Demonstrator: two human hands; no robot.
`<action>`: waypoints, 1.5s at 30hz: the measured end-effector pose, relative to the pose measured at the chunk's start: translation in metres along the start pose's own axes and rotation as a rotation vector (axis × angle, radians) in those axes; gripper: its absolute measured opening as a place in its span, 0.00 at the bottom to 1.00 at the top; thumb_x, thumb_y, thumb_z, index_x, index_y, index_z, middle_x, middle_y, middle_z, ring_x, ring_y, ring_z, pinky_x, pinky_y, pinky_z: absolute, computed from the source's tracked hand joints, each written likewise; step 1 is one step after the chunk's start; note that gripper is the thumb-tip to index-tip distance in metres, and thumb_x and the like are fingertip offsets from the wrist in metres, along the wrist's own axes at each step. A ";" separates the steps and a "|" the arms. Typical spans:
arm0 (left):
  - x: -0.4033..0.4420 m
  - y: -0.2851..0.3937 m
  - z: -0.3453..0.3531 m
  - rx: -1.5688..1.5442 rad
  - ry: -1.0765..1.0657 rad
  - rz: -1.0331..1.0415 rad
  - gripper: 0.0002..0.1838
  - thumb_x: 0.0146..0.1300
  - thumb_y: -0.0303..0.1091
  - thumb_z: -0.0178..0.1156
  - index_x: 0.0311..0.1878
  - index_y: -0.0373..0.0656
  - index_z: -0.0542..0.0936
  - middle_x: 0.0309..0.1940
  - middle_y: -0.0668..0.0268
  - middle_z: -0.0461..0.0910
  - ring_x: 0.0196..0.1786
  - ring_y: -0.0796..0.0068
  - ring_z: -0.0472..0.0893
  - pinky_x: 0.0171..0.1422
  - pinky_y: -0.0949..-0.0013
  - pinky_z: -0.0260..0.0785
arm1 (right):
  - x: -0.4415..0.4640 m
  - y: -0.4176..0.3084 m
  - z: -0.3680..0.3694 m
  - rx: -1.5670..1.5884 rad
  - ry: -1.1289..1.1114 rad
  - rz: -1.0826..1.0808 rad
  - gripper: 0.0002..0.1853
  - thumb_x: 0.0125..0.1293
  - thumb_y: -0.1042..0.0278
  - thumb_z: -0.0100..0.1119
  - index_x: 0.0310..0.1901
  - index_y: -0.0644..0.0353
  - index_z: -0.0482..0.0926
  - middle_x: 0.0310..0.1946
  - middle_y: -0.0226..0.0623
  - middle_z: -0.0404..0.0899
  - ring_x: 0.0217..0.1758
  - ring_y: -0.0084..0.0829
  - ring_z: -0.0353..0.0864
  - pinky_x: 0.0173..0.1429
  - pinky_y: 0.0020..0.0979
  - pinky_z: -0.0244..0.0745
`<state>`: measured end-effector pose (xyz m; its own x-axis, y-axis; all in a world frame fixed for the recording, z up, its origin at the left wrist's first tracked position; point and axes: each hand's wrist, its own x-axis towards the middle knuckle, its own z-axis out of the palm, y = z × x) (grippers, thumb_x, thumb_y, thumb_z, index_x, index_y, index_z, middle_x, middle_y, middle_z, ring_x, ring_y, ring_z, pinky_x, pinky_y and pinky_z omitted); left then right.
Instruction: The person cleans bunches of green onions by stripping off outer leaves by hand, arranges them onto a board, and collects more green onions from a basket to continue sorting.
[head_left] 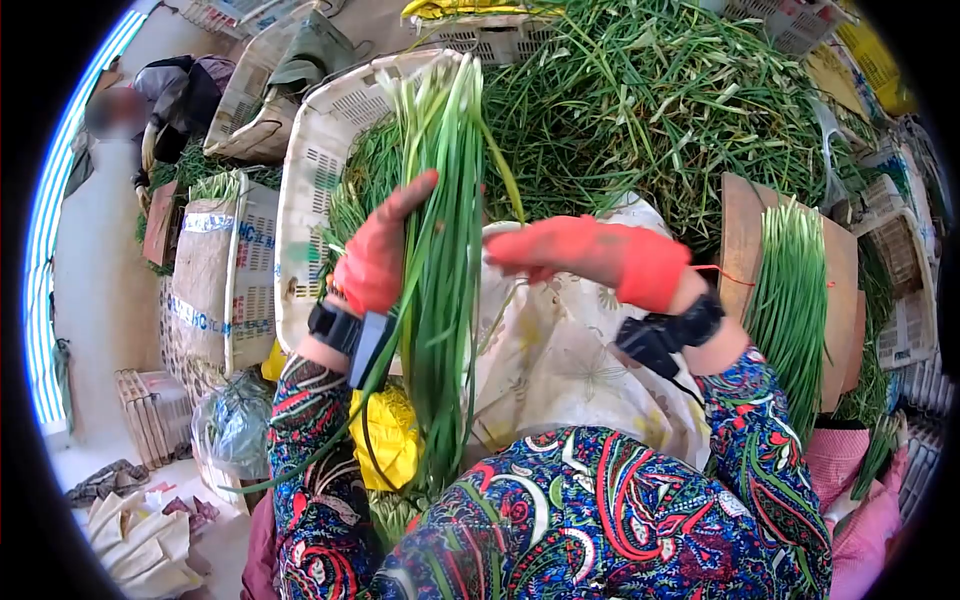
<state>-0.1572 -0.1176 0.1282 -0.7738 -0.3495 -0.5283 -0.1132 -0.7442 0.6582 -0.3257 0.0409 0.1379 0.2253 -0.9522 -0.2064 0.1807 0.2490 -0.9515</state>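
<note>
In a red glove, my left hand (378, 250) grips a bunch of garlic chives (445, 220), its thumb laid along the near side. Pale cut ends point up and away; the green leaves hang down toward my lap. My right hand (590, 255), also red-gloved, is just right of the bunch, fingers stretched out together, slightly blurred, with nothing in them. One yellowish leaf (503, 175) sticks out from the bunch's right side. To the right, a neat bundle of chives (790, 290) lies on a brown board (740, 230).
A large heap of loose chives (640, 110) fills the far side. A white plastic crate (303, 200) stands behind my left hand. A flowered cloth (560, 370) covers my lap area. Farther left, another person (180, 95) bends over chives near more crates (250, 270).
</note>
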 end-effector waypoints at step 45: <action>-0.097 -0.122 -0.097 0.656 0.350 -0.364 0.16 0.47 0.27 0.67 0.40 0.42 0.75 0.22 0.74 0.73 0.19 0.84 0.68 0.21 0.79 0.59 | 0.001 0.039 -0.134 -0.131 0.865 -0.001 0.15 0.64 0.60 0.45 0.45 0.55 0.78 0.25 0.20 0.74 0.18 0.12 0.64 0.20 0.17 0.53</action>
<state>-0.0075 -0.0481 0.0470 -0.3919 -0.3882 -0.8341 -0.7441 -0.3994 0.5355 -0.4464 0.0263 0.0699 -0.5902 -0.7658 -0.2554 0.0573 0.2758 -0.9595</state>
